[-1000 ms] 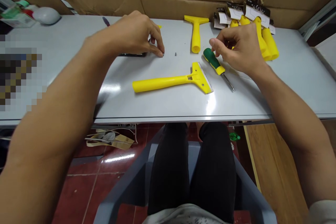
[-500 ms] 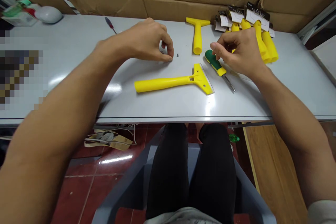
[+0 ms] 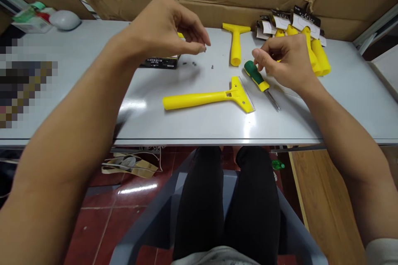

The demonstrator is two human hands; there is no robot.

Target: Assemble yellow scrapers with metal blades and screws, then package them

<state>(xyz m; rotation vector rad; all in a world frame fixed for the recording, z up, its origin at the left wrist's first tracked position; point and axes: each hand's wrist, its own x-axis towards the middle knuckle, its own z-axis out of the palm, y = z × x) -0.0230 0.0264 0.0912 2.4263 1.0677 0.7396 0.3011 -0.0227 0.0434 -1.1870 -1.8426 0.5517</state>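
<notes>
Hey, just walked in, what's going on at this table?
Someone seated has their left hand raised over the table, seemingly pinching a tiny piece. Their right hand is beside a green and yellow screwdriver; contact is unclear. A yellow scraper lies in front, with small metal bits beyond it.

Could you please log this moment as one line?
left hand: pinching tiny piece | right hand: by green-handled screwdriver, contact unclear | nearest yellow scraper: on table

Glossy white table [image 3: 192, 126], yellow scraper [image 3: 199, 99], yellow T-shaped piece [image 3: 236, 45], green-and-yellow screwdriver [image 3: 255, 75], tiny metal pieces [image 3: 194, 64], black box [image 3: 160, 63]
</notes>
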